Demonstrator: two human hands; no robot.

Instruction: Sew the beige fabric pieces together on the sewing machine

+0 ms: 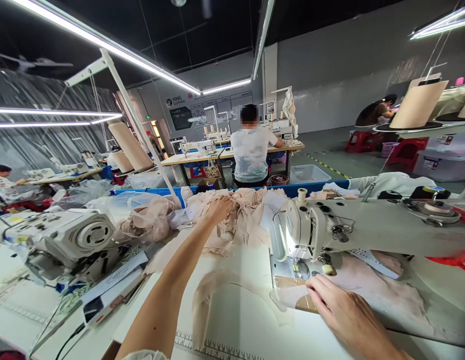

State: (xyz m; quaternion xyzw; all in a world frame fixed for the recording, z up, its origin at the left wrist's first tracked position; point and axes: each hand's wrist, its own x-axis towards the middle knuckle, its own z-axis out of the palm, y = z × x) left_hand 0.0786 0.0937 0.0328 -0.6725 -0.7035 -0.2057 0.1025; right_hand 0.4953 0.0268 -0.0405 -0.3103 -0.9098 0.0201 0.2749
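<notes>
My left hand (pixel 219 209) reaches far across the table to a heaped pile of beige fabric (pixel 251 210). Its fingers curl down into the cloth, and their tips are partly hidden. Close to the presser foot of the sewing machine (pixel 311 225), my right hand (pixel 341 305) has its fingers pressed together on the edge of a sheer beige fabric piece (pixel 290 295). That thin piece lies over the machine bed and trails left in a curve across the white tabletop (pixel 240 305). More beige cloth (pixel 386 287) lies under the machine arm.
A second sewing machine (pixel 78 235) stands at left, beside a white boxy device (pixel 108 302) with a cable. A plastic bag of beige pieces (pixel 146 220) sits behind it. Ruler markings (pixel 217 347) run along the front. Another person (pixel 251 150) sits ahead, facing away.
</notes>
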